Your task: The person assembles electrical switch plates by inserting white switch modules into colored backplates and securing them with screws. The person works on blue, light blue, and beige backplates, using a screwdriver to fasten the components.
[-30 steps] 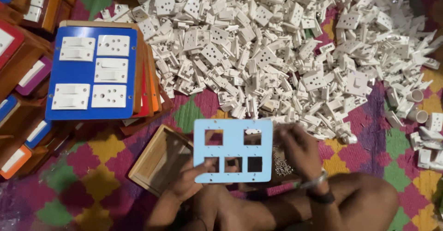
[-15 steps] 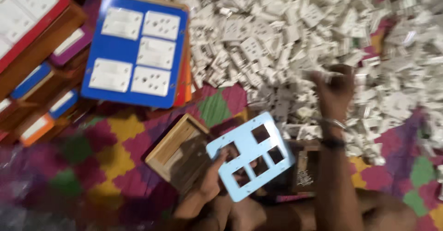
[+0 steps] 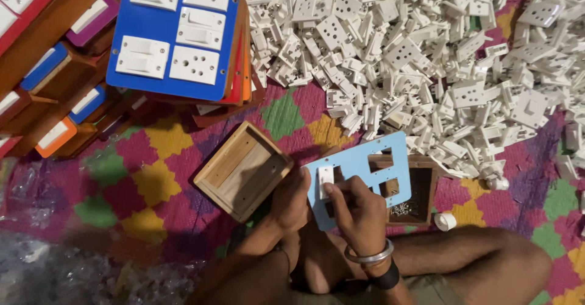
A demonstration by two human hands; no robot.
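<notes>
Head view: left hand (image 3: 291, 201) grips the light-blue plate (image 3: 359, 171) at its near-left edge (long axis tilted up-right); right hand (image 3: 359, 210) pinches a white switch (image 3: 326, 180) against it.

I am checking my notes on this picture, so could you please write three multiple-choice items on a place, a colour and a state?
1. Where is the empty wooden box?
A. left of the hands
B. on the white pile
C. on the knee

2. What colour is the held plate with cut-outs?
A. red
B. light blue
C. green

3. What is the right hand doing?
A. resting flat
B. pressing a white switch piece at the plate
C. holding a cup

A, it lies on the mat beside the left hand; B, pale blue shows; B, fingertips pinch the piece.
</notes>
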